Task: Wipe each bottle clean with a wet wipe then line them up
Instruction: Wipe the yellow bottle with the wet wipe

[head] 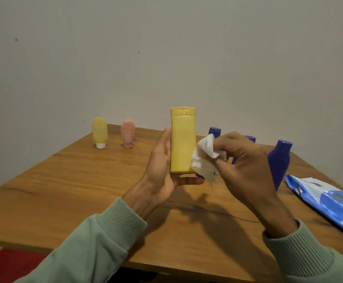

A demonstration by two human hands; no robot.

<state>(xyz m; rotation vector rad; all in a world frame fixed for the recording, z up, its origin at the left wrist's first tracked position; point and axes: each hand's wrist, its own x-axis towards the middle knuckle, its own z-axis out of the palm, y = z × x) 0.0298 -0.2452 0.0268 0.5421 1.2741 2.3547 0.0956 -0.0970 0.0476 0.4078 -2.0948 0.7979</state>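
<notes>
While your left hand (162, 166) holds the tall yellow bottle (183, 144) upright at the centre of the frame, its thumb lies straight along the bottle's left side and its fingers curl under the base, so the bottle is lifted clear of the wooden table (64, 190). The bottle's flip cap points up. Your right hand (246, 160), just right of centre, has its fingers bent round a crumpled white wet wipe (204, 156), pinching it and pressing it against the lower right side of the yellow bottle. Toward the left of the frame, at the table's far edge, a small yellow tube (99, 131) and a pink tube (128, 135) stand side by side on their caps, slightly apart. Behind your right hand you can see the caps of two blue bottles (214, 131) (250, 139), mostly hidden by the hand and wipe. A larger blue bottle (279, 162) stands to the right of the hand. At the right edge of the frame a blue and white wipes pack (328, 201) lies flat on the table, near that larger bottle's base. Both your arms wear pale green ribbed sleeves (97, 242). A red object (9, 264) shows below the table in the lower left corner.
</notes>
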